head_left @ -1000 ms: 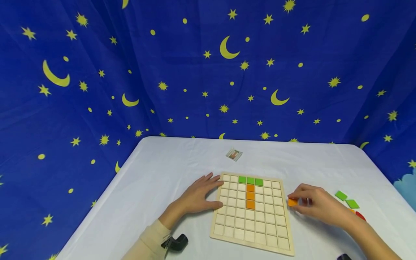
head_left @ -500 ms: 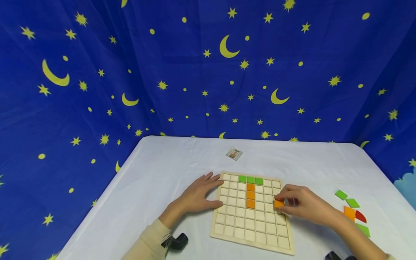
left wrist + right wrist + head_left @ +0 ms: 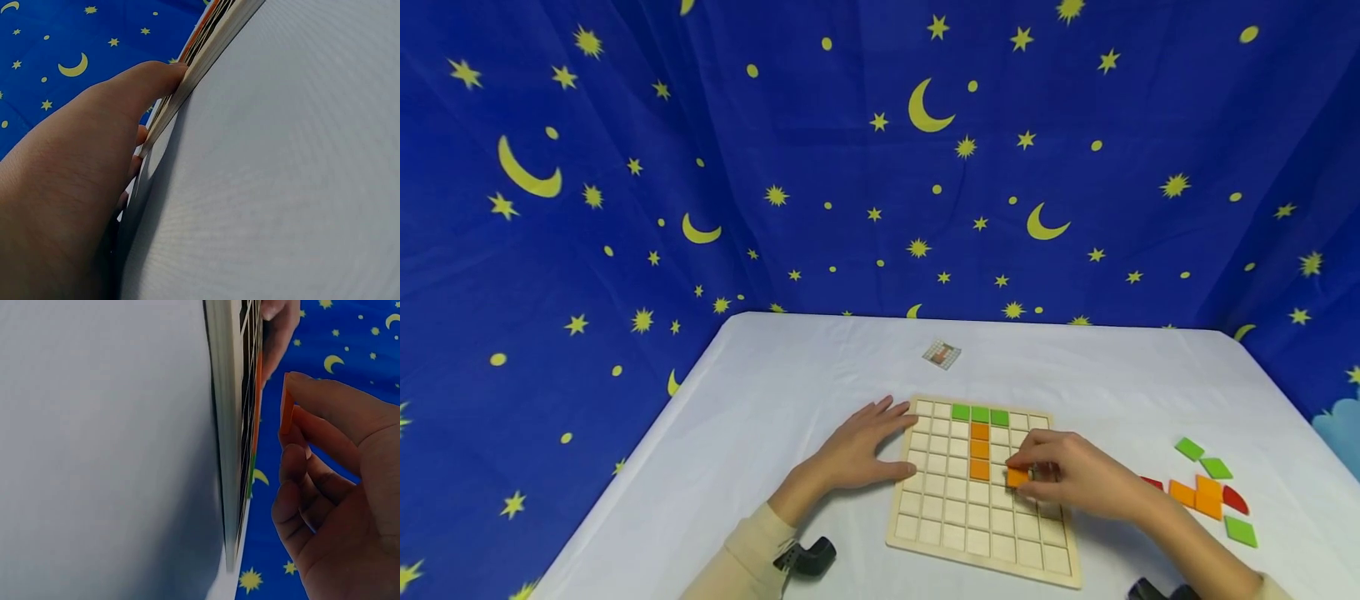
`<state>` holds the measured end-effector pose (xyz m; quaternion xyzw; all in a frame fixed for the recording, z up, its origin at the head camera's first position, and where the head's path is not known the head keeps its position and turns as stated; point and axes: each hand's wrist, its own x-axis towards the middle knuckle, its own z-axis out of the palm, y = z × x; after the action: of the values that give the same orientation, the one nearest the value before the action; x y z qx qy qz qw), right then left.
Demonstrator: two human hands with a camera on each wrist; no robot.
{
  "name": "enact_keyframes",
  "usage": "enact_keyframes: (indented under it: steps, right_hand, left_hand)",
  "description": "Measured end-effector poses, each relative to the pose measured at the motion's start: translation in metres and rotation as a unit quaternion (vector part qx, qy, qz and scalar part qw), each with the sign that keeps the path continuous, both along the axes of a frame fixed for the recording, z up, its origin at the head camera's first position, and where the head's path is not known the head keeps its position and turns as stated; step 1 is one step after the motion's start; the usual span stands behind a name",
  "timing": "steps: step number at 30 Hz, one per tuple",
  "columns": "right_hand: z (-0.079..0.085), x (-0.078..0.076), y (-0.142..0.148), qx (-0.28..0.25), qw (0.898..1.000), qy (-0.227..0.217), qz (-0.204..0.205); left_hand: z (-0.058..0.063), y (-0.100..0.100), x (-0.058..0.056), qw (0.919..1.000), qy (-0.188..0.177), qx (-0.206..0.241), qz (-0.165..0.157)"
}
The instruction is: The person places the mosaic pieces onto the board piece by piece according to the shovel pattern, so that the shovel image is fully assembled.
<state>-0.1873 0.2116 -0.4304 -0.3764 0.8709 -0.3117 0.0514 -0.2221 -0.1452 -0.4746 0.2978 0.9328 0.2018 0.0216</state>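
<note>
A wooden grid board (image 3: pixel 985 569) lies on the white table, with three green tiles (image 3: pixel 980 414) in its back row and three orange tiles (image 3: pixel 980 451) in a column below the middle one. My left hand (image 3: pixel 857 450) rests at the board's left edge, fingers spread and straight, thumb and fingertips on the rim. My right hand (image 3: pixel 1071 471) pinches an orange square tile (image 3: pixel 1017 477) between thumb and fingers over the right part of the board. In the right wrist view the pinched orange tile (image 3: pixel 287 403) is held off the board's surface.
Loose green tiles (image 3: pixel 1240 531), orange tiles (image 3: pixel 1208 504) and red rounded pieces (image 3: pixel 1235 500) lie right of the board. A small picture card (image 3: pixel 942 354) with a grid pattern lies behind it. A blue star-and-moon curtain (image 3: pixel 880 167) stands around the table.
My right hand has carried the orange tile leftward from beside the board to over its right part, uncovering loose pieces on the right. My left hand has stayed in place.
</note>
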Motion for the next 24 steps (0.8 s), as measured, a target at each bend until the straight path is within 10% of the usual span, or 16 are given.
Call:
enact_keyframes:
  steps: [24]
  right_hand:
    - [-0.007, 0.005, -0.04, 0.054, 0.998, 0.028, 0.019]
  left_hand:
    - [0.001, -0.002, 0.001, 0.9999, 0.014, 0.002, -0.01]
